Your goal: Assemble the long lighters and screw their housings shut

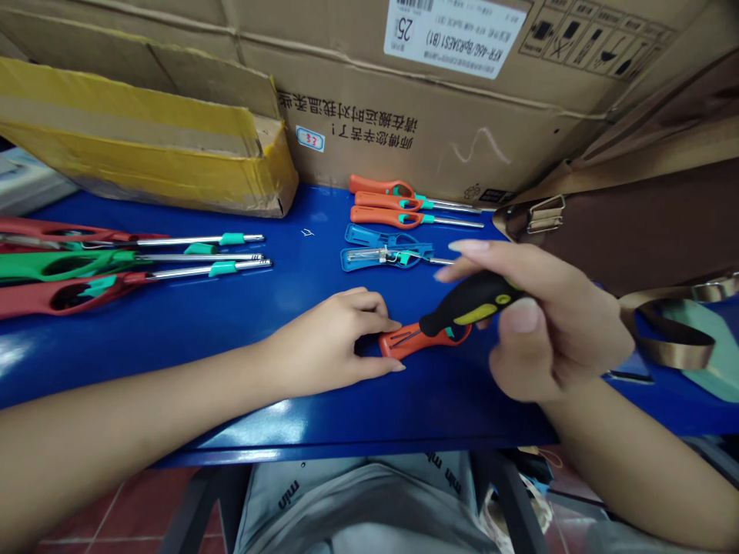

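My left hand (pixel 340 338) rests on the blue table, thumb and fingers closed about the handle end of an orange gas lighter (pixel 404 343) that lies flat. In my right hand (pixel 548 323) is a screwdriver (pixel 473 303) with a black and yellow handle, held over the lighter; its shaft and tip are hidden. Just beyond lies a blue lighter (pixel 369 258) with its casing apart, inner parts and metal tube showing. Several orange lighters (pixel 381 218) lie side by side behind it.
Red and green lighters (pixel 86 263) lie at the left with their metal tubes pointing right. A yellow-taped cardboard box (pixel 173 161) and a large carton (pixel 358 85) stand at the back. On the right are a brown bag (pixel 647 223) and its strap (pixel 670 350).
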The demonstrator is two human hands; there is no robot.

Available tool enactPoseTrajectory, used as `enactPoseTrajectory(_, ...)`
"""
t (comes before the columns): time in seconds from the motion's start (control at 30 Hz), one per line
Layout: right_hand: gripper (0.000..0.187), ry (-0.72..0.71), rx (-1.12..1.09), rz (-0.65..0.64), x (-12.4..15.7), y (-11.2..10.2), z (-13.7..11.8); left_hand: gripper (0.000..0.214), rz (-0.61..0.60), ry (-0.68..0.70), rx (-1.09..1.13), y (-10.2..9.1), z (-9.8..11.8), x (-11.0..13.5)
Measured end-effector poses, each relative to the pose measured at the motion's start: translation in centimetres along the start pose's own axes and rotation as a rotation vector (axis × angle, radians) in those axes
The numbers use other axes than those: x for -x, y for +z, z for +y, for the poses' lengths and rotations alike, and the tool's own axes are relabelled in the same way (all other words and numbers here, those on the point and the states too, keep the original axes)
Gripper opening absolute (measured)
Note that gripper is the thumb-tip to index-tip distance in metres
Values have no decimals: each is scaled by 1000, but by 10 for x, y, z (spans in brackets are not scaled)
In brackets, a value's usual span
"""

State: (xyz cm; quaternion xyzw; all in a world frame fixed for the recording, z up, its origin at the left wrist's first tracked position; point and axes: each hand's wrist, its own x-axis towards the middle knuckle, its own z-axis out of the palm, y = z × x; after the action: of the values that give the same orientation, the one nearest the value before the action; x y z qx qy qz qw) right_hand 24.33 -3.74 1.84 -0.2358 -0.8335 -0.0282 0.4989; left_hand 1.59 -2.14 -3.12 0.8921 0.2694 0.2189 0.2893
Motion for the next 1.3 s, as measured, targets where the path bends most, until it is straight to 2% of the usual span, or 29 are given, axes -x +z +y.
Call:
enactPoseTrajectory(0.13,38,23,-125,-30,-2,-1,-1,30,-4,-14,4,0,1,0)
enactPoseTrajectory(0.23,30,-70,-42,-29,-5,-1,-2,26,-14,-19,16,0,1,0)
enactPoseTrajectory(0.3,30,-75,2,-40,-5,0,-3,24,-17,-18,20,-1,1,0)
enactPoseTrajectory(0.43,37,39,-93,-82,-4,1,-5,27,-11,-17,12,-1,1,-1)
enactPoseTrajectory(0.5,33,37,-130,-87,-4,0,-4,28,-12,-17,16,0,1,-1)
enactPoseTrajectory(0.6,33,6,-52,-46,-2,-1,-3,25,-18,-22,27,0,0,-1)
enactPoseTrajectory(0.7,38,68,-46,-64,0,0,-5,25,-20,-22,15,0,1,0)
enactPoseTrajectory(0.83,43,146,-144,-75,0,3,-6,26,-15,-26,3,-1,1,0)
enactPoseTrajectory(0.93,36,65,-87,-43,-2,2,-3,28,-15,-25,3,-1,1,-1)
enactPoseTrajectory(1.03,31,14,-14,-78,-3,0,-3,25,-23,-29,16,-1,1,-1)
enactPoseTrajectory(1.17,39,63,-127,-86,-2,2,-9,28,-25,-33,14,-1,2,-1)
enactPoseTrajectory(1.3,38,4,-200,-84,-5,4,-8,28,-16,-40,12,-1,3,0)
